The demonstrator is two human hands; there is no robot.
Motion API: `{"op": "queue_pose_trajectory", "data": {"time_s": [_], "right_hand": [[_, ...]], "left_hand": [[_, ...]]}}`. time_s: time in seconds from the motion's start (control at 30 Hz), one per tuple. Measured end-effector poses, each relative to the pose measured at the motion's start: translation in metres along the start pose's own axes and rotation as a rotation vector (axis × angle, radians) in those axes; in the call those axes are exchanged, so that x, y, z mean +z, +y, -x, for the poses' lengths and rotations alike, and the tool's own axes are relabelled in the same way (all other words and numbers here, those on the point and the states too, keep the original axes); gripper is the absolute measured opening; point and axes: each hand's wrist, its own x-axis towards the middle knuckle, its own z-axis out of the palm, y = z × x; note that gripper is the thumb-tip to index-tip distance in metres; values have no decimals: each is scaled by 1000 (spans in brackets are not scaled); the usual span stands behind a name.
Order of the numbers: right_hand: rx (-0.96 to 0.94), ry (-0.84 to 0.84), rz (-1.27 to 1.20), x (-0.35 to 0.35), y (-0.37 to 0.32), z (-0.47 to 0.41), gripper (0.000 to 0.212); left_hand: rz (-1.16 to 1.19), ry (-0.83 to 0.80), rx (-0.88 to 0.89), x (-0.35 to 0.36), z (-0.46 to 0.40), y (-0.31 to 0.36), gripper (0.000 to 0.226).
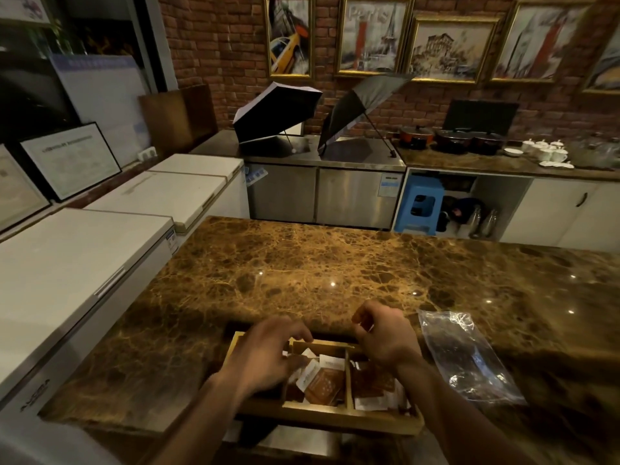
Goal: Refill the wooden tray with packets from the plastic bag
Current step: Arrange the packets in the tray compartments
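A wooden tray (335, 418) with three compartments sits at the near edge of the brown marble counter (335, 270). Brown and white packets (323, 380) fill its middle and right compartments. My left hand (268, 354) hovers palm down over the left compartment, fingers spread, thumb near the packets. My right hand (385, 337) is above the tray's far right corner, fingers curled around a small brown packet (364, 322). A clear plastic bag (466, 357) lies flat on the counter to the right of the tray, looking nearly empty.
White chest freezers (84, 263) line the left side. Beyond the counter are steel cabinets (318, 193) with two open umbrellas (278, 112), a blue stool (419, 206), and pots and white cups (550, 151) on the back counter.
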Motion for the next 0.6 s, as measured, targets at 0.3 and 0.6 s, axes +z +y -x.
{"op": "queue_pose_trajectory", "data": {"time_s": [0.3, 0.6], "right_hand": [[-8, -191, 133, -14, 28, 25, 19], [-89, -324, 300, -11, 34, 28, 23]], "left_hand": [[-300, -256, 107, 20, -12, 29, 49], [-337, -268, 57, 21, -11, 34, 52]]}}
